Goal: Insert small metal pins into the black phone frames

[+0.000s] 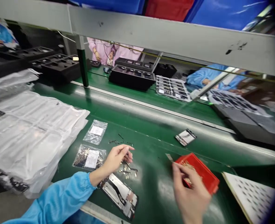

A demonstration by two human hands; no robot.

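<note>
Both hands work low over the green belt (151, 124).
Left hand (116, 157), fingers loosely curled, touches small metal clips (128, 171) beside a phone frame (120, 194). Right hand (191, 194) pinches tweezers (169, 157) in front of the red tray (204, 174). Two bags (90, 158) lie left of the clips.

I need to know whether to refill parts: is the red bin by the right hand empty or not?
Not empty. The red bin stands open-topped, and small gold-coloured parts show inside, just beyond the right hand. How full it is, cannot tell.
</note>
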